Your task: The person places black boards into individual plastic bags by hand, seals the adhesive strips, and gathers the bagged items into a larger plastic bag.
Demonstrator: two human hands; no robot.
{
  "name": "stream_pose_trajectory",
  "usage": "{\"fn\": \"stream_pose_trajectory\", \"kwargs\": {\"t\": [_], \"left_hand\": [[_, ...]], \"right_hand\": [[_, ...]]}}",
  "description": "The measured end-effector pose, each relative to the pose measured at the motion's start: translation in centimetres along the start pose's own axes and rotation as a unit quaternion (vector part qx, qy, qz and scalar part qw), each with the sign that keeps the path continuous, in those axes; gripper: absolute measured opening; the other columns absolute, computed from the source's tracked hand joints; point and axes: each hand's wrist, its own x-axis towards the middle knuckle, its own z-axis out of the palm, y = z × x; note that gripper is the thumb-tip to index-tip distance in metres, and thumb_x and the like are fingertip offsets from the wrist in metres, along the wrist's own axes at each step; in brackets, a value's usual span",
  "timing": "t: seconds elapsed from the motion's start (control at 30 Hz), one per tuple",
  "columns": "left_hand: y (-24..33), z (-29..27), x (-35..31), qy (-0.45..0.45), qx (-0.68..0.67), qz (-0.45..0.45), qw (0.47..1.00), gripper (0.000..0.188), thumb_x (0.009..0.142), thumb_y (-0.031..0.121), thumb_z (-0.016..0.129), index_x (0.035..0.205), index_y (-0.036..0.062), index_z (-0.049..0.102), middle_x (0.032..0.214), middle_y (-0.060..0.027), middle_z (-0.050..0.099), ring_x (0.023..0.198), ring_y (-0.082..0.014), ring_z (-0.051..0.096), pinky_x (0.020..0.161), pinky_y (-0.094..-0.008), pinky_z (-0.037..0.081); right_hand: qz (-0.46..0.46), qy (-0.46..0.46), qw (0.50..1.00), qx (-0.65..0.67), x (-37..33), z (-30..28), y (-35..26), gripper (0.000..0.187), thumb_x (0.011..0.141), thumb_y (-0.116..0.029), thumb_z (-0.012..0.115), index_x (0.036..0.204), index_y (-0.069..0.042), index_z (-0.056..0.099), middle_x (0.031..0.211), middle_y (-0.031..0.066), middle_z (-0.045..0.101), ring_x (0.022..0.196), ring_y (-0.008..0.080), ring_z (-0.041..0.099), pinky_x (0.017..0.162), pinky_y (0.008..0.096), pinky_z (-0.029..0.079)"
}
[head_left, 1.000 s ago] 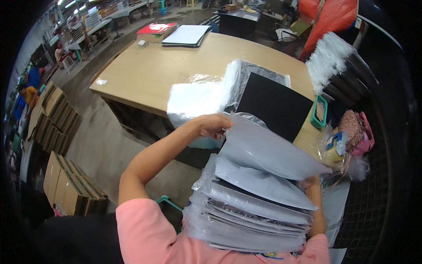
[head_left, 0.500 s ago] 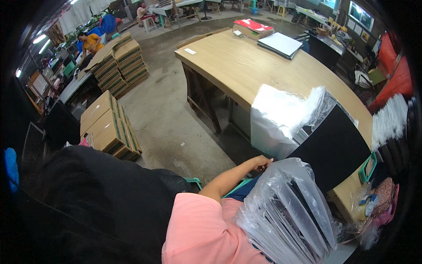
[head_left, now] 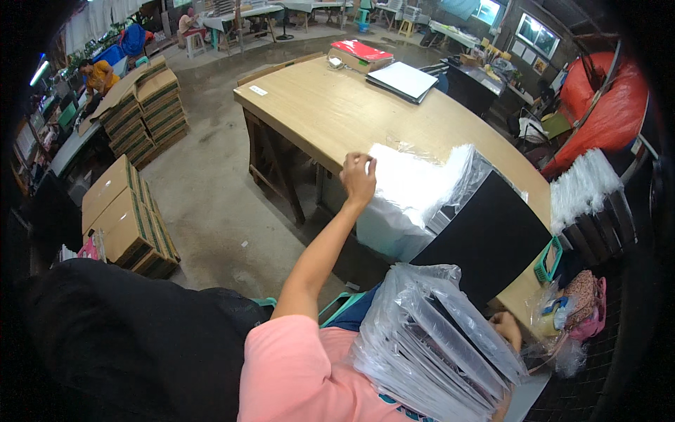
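My left hand (head_left: 358,179) is stretched out to the corner of a stack of clear plastic sleeves (head_left: 401,183) on the table's edge. Its fingers are curled together at the top sleeve's edge. A large black board (head_left: 485,235) lies slanted against the stack's right side. My right hand (head_left: 505,329) shows only partly, below the board's lower corner; its fingers look curled, and what they hold is hidden. Close to my body, between my arms, rests a thick bundle of plastic-sleeved boards (head_left: 436,337).
A curved wooden table (head_left: 316,95) carries a white-topped stack of boards (head_left: 402,81) and a red folder (head_left: 358,50). At right are more sleeved boards (head_left: 590,204), a green basket (head_left: 548,260) and a pink pouch (head_left: 587,302). Cartons (head_left: 130,218) stand left; a person (head_left: 98,74) sits beyond.
My left hand has moved from the black board's lower left edge up to the sleeves' corner. My right hand has come into view beside the bundle. The whole view has shifted.
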Motion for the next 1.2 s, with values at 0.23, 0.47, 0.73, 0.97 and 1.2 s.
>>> {"fn": "stream_pose_trajectory", "kwargs": {"t": [0.23, 0.47, 0.73, 0.97, 1.2], "left_hand": [[-1.2, 5.2, 6.2, -0.135, 0.266, 0.101, 0.949, 0.008, 0.071, 0.01, 0.061, 0.076, 0.0115, 0.068, 0.112, -0.0051, 0.045, 0.106, -0.0242, 0.041, 0.084, -0.0452, 0.033], [5.3, 3.9, 6.3, -0.075, -0.031, 0.313, 0.946, 0.032, 0.062, 0.01, 0.07, 0.091, 0.0093, 0.057, 0.117, -0.0108, 0.044, 0.11, -0.0287, 0.041, 0.087, -0.0457, 0.034], [1.0, 6.6, 7.1, -0.132, 0.157, 0.312, 0.928, 0.008, 0.065, 0.006, 0.063, 0.069, 0.0076, 0.057, 0.123, -0.0089, 0.044, 0.117, -0.0272, 0.037, 0.098, -0.053, 0.024], [6.7, 5.4, 7.7, -0.236, -0.283, 0.022, 0.929, 0.014, 0.08, -0.008, 0.05, 0.092, -0.001, 0.055, 0.082, -0.0092, 0.063, 0.07, -0.0144, 0.062, 0.06, -0.0238, 0.05], [8.0, 7.3, 7.9, -0.211, -0.332, 0.012, 0.919, 0.013, 0.081, 0.004, 0.06, 0.092, -0.0015, 0.057, 0.079, -0.0077, 0.061, 0.07, -0.0117, 0.059, 0.06, -0.0229, 0.047]], "right_hand": [[-0.14, -0.032, 0.986, -0.083, -1.5, -11.3, -17.3, 0.031, 0.069, -0.025, 0.074, 0.079, 0.0, 0.06, 0.065, 0.0114, 0.063, 0.052, 0.0176, 0.062, 0.052, 0.0304, 0.046], [-0.363, 0.096, 0.898, -0.228, 5.1, -15.3, -26.7, 0.031, 0.068, -0.03, 0.07, 0.081, -0.004, 0.059, 0.078, 0.0155, 0.06, 0.077, 0.0327, 0.058, 0.067, 0.0406, 0.046], [-0.368, 0.106, 0.898, -0.217, 18.1, -11.6, -36.0, 0.026, 0.066, -0.025, 0.072, 0.081, -0.006, 0.063, 0.083, 0.0129, 0.063, 0.084, 0.0297, 0.06, 0.072, 0.0391, 0.048], [-0.421, 0.105, 0.901, 0.013, 26.3, -6.8, -36.6, 0.048, 0.064, -0.018, 0.072, 0.106, -0.004, 0.055, 0.103, 0.0155, 0.061, 0.098, 0.0303, 0.057, 0.082, 0.0371, 0.047], [-0.347, 0.174, 0.892, 0.234, 26.2, -6.2, -36.1, 0.011, 0.072, -0.008, 0.065, 0.078, 0.0, 0.062, 0.074, 0.0113, 0.064, 0.069, 0.0184, 0.06, 0.065, 0.0296, 0.047]]}}
